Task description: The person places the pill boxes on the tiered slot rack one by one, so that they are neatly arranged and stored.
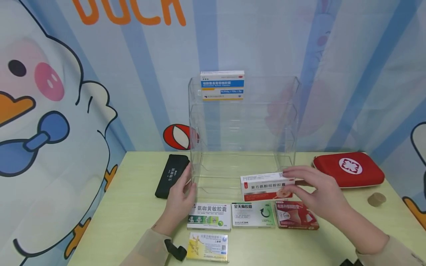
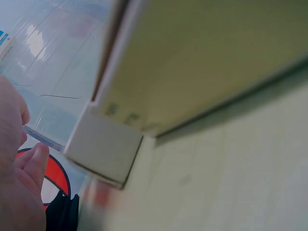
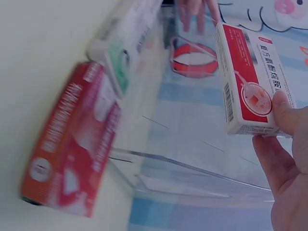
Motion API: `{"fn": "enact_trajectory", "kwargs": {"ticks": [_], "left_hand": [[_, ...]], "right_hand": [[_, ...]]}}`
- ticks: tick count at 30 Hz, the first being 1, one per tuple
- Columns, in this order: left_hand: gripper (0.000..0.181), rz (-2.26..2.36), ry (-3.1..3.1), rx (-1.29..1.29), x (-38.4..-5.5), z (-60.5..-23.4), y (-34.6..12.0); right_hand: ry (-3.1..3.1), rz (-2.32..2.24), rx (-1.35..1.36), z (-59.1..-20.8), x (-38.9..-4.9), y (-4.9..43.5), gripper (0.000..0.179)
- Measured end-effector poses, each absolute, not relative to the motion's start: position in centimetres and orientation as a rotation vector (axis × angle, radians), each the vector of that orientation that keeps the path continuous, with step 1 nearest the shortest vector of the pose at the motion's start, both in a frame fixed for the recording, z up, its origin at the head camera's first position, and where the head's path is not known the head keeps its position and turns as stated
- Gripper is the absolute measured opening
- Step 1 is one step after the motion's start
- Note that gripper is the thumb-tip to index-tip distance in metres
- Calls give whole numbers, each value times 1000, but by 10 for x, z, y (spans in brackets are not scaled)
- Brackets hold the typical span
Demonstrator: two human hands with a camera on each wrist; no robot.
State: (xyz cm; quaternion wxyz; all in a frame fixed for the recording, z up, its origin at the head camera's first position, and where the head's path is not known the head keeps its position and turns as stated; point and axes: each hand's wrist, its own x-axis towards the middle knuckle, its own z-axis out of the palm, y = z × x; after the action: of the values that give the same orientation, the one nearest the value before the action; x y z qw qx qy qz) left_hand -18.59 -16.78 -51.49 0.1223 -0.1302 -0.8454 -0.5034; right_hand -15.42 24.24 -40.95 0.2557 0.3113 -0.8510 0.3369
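red box (image 3: 79, 139): blurred, right wrist view | orange lettering (image 1: 149, 21): cropped, head view

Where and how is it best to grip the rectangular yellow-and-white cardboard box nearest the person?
Pinch the rectangular yellow-and-white box across its long edges near the right end, probably from the right: it appears to lie flat, bare pale-green tabletop borders that end, and a black wrist-worn device is close to its left end.

This appears to be a makeshift pharmacy-style display corner: a pale wood-grain table (image 1: 110, 221) against a blue-striped fabric backdrop (image 1: 163, 74) printed with a cartoon duck (image 1: 66, 151), holding a clear tiered rack (image 1: 241, 131), 6 medicine boxes (image 1: 209, 218) and a red first-aid case (image 1: 332, 175).
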Motion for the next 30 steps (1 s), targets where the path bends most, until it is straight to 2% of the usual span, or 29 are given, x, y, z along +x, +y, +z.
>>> {"fn": "enact_trajectory", "kwargs": {"ticks": [4,11,21,30], "left_hand": [[75,-1461,-2461,-387,-186,-515,-168],[75,-1461,-2445,-406,-187,-515,-169],[75,-1466,-2445,-408,-187,-515,-169],[76,-1451,-2447,-411,-187,-516,-169]], "right_hand": [[-2252,832,794,-390,-168,246,62],[-2204,791,763,-364,-191,242,51],[-2111,944,702,-325,-224,235,44],[-2099,985,500,-286,-248,236,37]]}}
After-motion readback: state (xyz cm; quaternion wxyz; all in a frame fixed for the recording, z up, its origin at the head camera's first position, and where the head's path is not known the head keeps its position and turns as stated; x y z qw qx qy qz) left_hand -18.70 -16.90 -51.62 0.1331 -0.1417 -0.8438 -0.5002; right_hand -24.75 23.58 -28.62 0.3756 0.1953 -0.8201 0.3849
